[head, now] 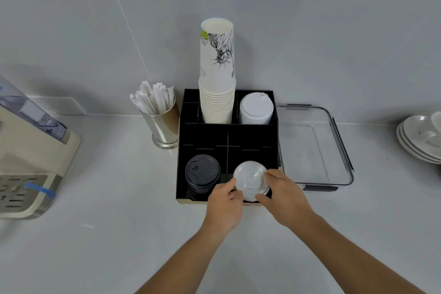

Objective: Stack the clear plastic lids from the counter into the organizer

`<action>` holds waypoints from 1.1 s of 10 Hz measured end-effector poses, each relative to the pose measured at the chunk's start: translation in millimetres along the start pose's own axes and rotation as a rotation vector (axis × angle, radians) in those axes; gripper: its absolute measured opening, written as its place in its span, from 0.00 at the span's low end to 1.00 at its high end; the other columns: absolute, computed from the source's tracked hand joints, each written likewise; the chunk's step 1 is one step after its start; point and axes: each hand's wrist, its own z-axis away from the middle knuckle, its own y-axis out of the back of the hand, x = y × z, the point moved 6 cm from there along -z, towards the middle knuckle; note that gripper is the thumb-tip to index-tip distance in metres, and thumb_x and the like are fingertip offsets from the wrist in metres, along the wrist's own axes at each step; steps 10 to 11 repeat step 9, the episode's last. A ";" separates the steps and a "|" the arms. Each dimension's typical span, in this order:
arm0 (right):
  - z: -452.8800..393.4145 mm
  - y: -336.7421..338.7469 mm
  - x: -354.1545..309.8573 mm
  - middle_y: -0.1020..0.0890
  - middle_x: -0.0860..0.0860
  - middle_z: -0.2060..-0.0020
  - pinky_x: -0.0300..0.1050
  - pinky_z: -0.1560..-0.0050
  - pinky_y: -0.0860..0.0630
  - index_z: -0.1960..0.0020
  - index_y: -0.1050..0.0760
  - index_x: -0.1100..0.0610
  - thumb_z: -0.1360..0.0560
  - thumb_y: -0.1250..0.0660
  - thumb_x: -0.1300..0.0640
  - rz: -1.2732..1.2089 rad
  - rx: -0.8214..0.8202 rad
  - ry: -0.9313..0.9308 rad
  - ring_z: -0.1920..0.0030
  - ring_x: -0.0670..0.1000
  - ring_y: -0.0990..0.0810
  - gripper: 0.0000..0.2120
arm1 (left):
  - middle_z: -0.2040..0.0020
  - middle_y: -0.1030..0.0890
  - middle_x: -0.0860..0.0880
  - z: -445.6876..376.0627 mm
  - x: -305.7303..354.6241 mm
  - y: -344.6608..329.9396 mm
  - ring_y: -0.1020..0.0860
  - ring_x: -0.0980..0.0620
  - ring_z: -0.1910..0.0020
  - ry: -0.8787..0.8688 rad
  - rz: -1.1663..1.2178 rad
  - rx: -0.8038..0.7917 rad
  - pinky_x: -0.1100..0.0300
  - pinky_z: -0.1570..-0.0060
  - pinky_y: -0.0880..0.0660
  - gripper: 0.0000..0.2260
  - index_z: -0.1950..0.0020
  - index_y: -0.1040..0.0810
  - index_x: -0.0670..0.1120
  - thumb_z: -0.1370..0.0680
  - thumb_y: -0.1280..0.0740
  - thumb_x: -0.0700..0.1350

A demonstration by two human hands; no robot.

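A black organizer (205,136) with several compartments stands on the counter against the wall. A stack of clear plastic lids (251,178) sits in its front right compartment. My left hand (224,203) grips the stack's left side with thumb and fingers. On the stack's right side, my right hand (284,196) holds it too, its thumb low at the front. Both hands reach over the organizer's front edge. The bottom of the stack is hidden by my fingers.
The organizer also holds black lids (202,173), white lids (255,108) and a tall stack of paper cups (217,74). A metal cup of wrapped straws (162,124) stands left of it, a clear tray (315,148) right, white plates (420,141) far right, a coffee machine (31,160) far left.
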 end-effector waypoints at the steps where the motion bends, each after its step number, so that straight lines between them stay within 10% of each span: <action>1: 0.0 -0.2 0.1 0.25 0.49 0.38 0.40 0.50 0.26 0.42 0.25 0.59 0.24 0.32 0.51 -0.003 0.000 0.000 0.47 0.50 0.22 0.16 | 0.64 0.34 0.44 0.4 2.0 3.0 0.38 0.50 0.66 0.005 -0.017 0.017 0.61 0.70 0.39 0.08 0.52 0.23 0.34 0.22 0.41 0.34; 6: 8.1 19.1 3.3 0.31 0.46 0.74 0.34 0.73 0.38 0.64 0.30 0.51 0.23 0.35 0.55 -0.233 0.045 -0.101 0.73 0.45 0.33 0.11 | 0.61 0.18 0.57 9.8 16.1 13.4 0.26 0.62 0.67 0.019 0.068 0.011 0.74 0.66 0.30 0.12 0.49 0.15 0.48 0.19 0.38 0.39; 8: 33.7 46.7 -10.8 0.16 0.55 0.58 0.49 0.49 0.21 0.63 0.21 0.44 0.23 0.33 0.58 -0.815 0.071 -0.262 0.52 0.55 0.17 0.13 | 0.65 0.30 0.59 21.6 29.6 28.7 0.33 0.62 0.68 -0.045 0.029 0.045 0.75 0.71 0.35 0.18 0.65 0.32 0.59 0.20 0.35 0.40; 9: 37.8 46.4 -11.8 0.20 0.45 0.63 0.49 0.41 0.23 0.63 0.18 0.46 0.27 0.29 0.55 -0.984 0.042 -0.297 0.53 0.49 0.21 0.08 | 0.51 0.22 0.56 30.6 37.8 45.1 0.25 0.61 0.54 -0.039 0.019 0.101 0.72 0.54 0.30 0.10 0.41 0.20 0.53 0.21 0.32 0.44; 11: 37.8 46.4 -11.8 0.20 0.45 0.63 0.49 0.41 0.23 0.63 0.18 0.46 0.27 0.29 0.55 -0.984 0.042 -0.297 0.53 0.49 0.21 0.08 | 0.51 0.22 0.56 30.6 37.8 45.1 0.25 0.61 0.54 -0.039 0.019 0.101 0.72 0.54 0.30 0.10 0.41 0.20 0.53 0.21 0.32 0.44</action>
